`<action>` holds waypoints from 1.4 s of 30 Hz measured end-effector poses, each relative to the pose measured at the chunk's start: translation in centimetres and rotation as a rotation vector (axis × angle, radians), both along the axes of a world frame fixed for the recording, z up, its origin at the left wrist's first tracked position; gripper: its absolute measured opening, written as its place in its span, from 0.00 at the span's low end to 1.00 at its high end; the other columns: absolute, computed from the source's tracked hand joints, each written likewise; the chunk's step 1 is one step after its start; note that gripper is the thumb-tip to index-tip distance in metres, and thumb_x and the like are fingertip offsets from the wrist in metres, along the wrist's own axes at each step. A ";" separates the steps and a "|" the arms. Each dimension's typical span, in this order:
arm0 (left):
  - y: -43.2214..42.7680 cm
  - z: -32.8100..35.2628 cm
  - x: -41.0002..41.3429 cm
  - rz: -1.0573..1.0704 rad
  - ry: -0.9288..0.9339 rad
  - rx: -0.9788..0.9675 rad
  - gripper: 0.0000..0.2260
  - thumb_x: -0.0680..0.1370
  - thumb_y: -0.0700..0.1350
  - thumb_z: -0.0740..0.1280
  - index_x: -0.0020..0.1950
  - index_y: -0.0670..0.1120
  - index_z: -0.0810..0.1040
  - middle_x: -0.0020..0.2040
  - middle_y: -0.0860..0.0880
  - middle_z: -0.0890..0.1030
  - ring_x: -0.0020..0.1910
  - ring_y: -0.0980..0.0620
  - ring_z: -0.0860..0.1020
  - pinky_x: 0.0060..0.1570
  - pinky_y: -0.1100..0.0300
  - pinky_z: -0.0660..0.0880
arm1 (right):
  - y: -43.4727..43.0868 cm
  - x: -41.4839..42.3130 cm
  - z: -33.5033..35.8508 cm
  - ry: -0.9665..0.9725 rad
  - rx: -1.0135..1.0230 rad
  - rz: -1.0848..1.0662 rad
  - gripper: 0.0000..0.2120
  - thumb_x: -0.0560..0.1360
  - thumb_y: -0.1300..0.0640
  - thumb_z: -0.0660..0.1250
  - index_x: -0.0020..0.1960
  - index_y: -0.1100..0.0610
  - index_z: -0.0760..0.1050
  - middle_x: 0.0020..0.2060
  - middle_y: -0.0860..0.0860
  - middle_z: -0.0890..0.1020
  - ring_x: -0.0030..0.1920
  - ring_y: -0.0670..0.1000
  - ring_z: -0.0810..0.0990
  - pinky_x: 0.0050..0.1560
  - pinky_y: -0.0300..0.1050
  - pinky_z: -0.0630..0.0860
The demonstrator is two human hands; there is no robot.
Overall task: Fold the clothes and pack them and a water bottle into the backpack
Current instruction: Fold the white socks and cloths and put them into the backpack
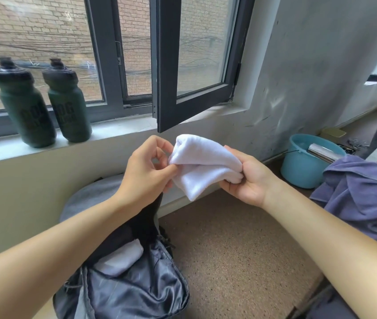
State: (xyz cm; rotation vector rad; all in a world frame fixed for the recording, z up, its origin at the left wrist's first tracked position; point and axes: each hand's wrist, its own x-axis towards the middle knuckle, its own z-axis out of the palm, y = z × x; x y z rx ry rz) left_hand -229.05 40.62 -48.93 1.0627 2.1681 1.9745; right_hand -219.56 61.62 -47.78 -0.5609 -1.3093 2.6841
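I hold a small white cloth (202, 164), folded over, in the air between both hands. My left hand (147, 168) pinches its left edge with thumb and fingers. My right hand (248, 180) grips its right end. Below them the grey backpack (123, 286) stands open on the floor against the wall, with a folded white garment (119, 259) inside it. Two dark green water bottles (25, 104) (67, 102) stand side by side on the window sill at the left.
An inward-opened window sash (194, 65) juts out above the hands. A blue bucket (302, 166) with a metal object stands by the wall at right. A blue-purple garment (362, 194) lies crumpled on the right. Speckled brown floor (240, 261) lies beside the backpack.
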 end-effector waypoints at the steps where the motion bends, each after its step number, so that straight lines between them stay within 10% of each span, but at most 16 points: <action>1: -0.1 0.0 -0.1 -0.011 -0.031 0.007 0.12 0.73 0.29 0.69 0.47 0.45 0.76 0.34 0.47 0.72 0.26 0.49 0.74 0.27 0.59 0.73 | 0.2 0.0 -0.1 -0.002 0.025 -0.011 0.09 0.82 0.52 0.66 0.53 0.58 0.79 0.36 0.51 0.82 0.33 0.48 0.83 0.33 0.42 0.81; 7: -0.7 0.6 -1.7 0.005 -0.244 0.047 0.06 0.68 0.48 0.69 0.43 0.48 0.80 0.35 0.58 0.80 0.35 0.56 0.77 0.38 0.61 0.74 | 1.4 0.2 -0.9 -0.056 0.397 0.047 0.21 0.78 0.46 0.70 0.65 0.59 0.79 0.52 0.56 0.83 0.51 0.53 0.83 0.50 0.47 0.82; 12: -0.8 -0.8 -1.9 -0.272 -0.371 -0.204 0.30 0.63 0.67 0.73 0.61 0.52 0.82 0.59 0.52 0.85 0.60 0.51 0.83 0.66 0.50 0.76 | 0.5 0.2 -1.2 0.047 0.572 0.231 0.21 0.80 0.47 0.67 0.67 0.58 0.77 0.58 0.57 0.83 0.56 0.55 0.82 0.53 0.49 0.80; 22: -0.5 -2.4 1.0 -0.503 -0.318 -0.338 0.15 0.77 0.51 0.76 0.61 0.50 0.79 0.54 0.45 0.85 0.51 0.52 0.83 0.54 0.51 0.80 | -1.9 -0.6 -3.2 0.196 0.821 0.111 0.20 0.75 0.52 0.71 0.64 0.59 0.78 0.52 0.52 0.85 0.53 0.52 0.84 0.55 0.51 0.81; 28: -2.1 -3.9 0.0 -0.412 -0.050 -0.370 0.35 0.79 0.47 0.74 0.80 0.57 0.58 0.74 0.55 0.71 0.69 0.62 0.73 0.66 0.65 0.72 | -2.9 -2.6 -6.0 0.146 0.790 0.124 0.18 0.78 0.50 0.70 0.64 0.59 0.78 0.55 0.57 0.85 0.53 0.53 0.84 0.54 0.50 0.80; 34: -4.0 -5.3 -1.0 -0.536 -0.192 -0.423 0.16 0.83 0.43 0.69 0.71 0.52 0.77 0.67 0.55 0.80 0.68 0.56 0.77 0.67 0.59 0.74 | -4.7 -4.7 -9.0 0.029 0.781 0.129 0.19 0.80 0.46 0.68 0.61 0.60 0.79 0.53 0.58 0.85 0.51 0.53 0.83 0.53 0.55 0.80; 42: -8.4 -11.4 -7.1 -0.169 0.282 -1.087 0.20 0.74 0.57 0.71 0.63 0.73 0.71 0.64 0.54 0.67 0.54 0.47 0.77 0.57 0.49 0.77 | -6.2 -5.0 -18.2 -0.481 1.030 0.353 0.30 0.78 0.38 0.67 0.72 0.55 0.70 0.65 0.54 0.76 0.59 0.56 0.79 0.58 0.55 0.80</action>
